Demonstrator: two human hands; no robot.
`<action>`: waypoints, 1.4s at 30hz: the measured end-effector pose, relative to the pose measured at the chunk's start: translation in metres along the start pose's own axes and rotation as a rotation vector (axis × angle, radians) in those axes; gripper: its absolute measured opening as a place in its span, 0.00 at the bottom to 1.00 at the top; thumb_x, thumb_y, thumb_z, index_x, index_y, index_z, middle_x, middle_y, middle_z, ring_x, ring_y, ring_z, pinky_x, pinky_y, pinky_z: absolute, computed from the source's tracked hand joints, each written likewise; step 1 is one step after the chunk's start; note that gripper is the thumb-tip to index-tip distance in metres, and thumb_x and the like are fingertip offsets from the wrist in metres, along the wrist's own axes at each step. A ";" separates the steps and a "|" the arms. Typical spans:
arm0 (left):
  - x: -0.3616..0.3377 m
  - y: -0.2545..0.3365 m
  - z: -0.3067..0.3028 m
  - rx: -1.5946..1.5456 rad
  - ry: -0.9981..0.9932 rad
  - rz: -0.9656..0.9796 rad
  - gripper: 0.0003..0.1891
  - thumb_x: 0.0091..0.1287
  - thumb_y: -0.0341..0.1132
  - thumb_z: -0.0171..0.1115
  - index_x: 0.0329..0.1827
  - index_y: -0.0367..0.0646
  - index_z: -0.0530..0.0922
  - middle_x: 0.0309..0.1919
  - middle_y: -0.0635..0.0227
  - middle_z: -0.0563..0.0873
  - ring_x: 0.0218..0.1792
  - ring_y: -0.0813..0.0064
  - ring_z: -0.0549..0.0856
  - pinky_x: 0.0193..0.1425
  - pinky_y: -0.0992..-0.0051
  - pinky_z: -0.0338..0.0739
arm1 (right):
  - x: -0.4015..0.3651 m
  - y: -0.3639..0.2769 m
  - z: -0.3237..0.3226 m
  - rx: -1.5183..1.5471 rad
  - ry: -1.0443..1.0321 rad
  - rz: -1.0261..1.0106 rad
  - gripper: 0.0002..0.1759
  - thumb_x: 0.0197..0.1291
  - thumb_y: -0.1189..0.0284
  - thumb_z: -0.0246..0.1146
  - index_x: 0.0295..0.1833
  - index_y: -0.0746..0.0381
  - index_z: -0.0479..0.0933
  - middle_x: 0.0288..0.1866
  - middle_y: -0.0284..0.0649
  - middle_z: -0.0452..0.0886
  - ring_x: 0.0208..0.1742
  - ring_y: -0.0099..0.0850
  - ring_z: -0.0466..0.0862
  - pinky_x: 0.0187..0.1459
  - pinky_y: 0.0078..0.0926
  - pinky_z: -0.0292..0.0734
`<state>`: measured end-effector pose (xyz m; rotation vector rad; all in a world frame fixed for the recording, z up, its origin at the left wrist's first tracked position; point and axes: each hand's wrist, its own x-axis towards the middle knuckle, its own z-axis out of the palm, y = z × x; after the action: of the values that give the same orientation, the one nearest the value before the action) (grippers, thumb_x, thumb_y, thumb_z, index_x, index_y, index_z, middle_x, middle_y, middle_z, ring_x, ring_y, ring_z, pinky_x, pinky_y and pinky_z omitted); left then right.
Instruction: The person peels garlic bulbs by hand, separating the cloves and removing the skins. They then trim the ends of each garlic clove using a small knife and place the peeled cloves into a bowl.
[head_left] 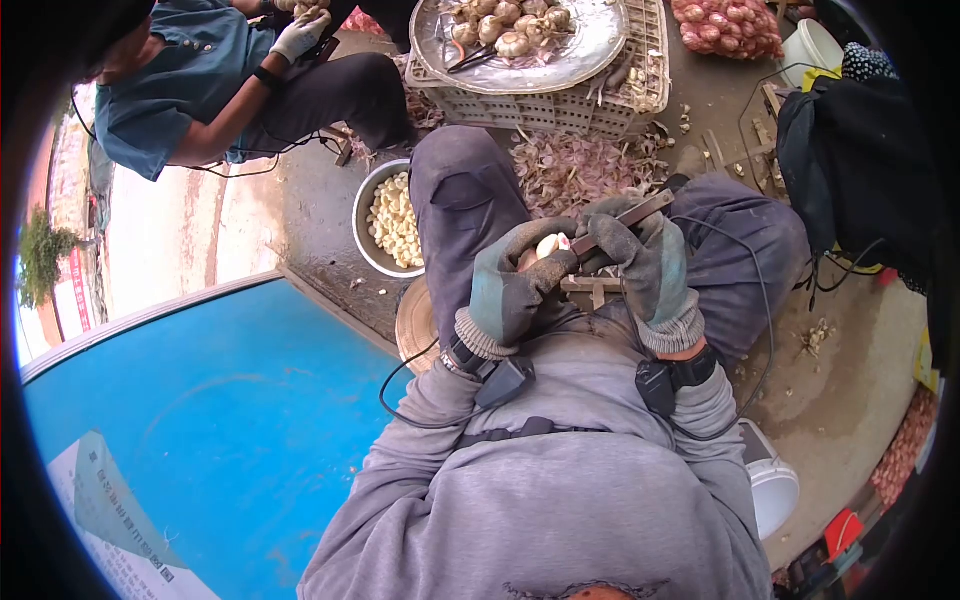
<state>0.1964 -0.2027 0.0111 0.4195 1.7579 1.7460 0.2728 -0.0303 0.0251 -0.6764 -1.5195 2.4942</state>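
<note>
My left hand (512, 280), in a grey and teal glove, is closed around a partly peeled garlic bulb (548, 246), with pale cloves showing between thumb and fingers. Against it, my right hand (650, 265), gloved alike, grips a flat, brown, knife-like tool (648, 208). One end of the tool points up and right; its other end meets the garlic, partly covered by my fingers. Both hands are above my lap. Loose garlic skins (590, 172) lie on the floor beyond them. Left of my knee stands a metal bowl (362, 225) of peeled cloves.
A wide metal tray (440, 62) with garlic bulbs and a dark tool rests on a plastic crate (560, 112). A gloved person (190, 85) sits at the upper left. Blue board (230, 390) is at my left; a white bucket (772, 495) stands right. Cables run from both wrists.
</note>
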 end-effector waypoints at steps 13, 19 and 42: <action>0.000 0.010 0.001 0.087 -0.058 -0.060 0.16 0.70 0.31 0.68 0.58 0.33 0.82 0.44 0.64 0.88 0.42 0.78 0.87 0.48 0.78 0.82 | -0.007 -0.009 -0.014 -0.208 0.033 -0.063 0.17 0.71 0.67 0.65 0.56 0.70 0.80 0.40 0.40 0.87 0.35 0.25 0.87 0.39 0.22 0.83; 0.002 0.009 0.003 0.350 -0.083 0.168 0.16 0.68 0.29 0.70 0.58 0.34 0.83 0.46 0.63 0.88 0.44 0.76 0.87 0.50 0.76 0.82 | -0.007 -0.012 -0.011 -0.312 -0.046 -0.081 0.14 0.72 0.70 0.66 0.56 0.69 0.80 0.45 0.38 0.87 0.45 0.25 0.88 0.44 0.22 0.82; 0.000 0.015 0.004 0.254 -0.089 0.026 0.16 0.68 0.27 0.69 0.57 0.33 0.83 0.46 0.63 0.89 0.46 0.78 0.86 0.51 0.77 0.82 | -0.006 -0.011 -0.008 -0.188 -0.021 -0.084 0.12 0.69 0.73 0.68 0.53 0.69 0.82 0.41 0.40 0.88 0.42 0.25 0.88 0.44 0.24 0.85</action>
<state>0.1962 -0.1981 0.0265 0.6204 1.9230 1.5007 0.2806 -0.0209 0.0336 -0.6011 -1.7680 2.3249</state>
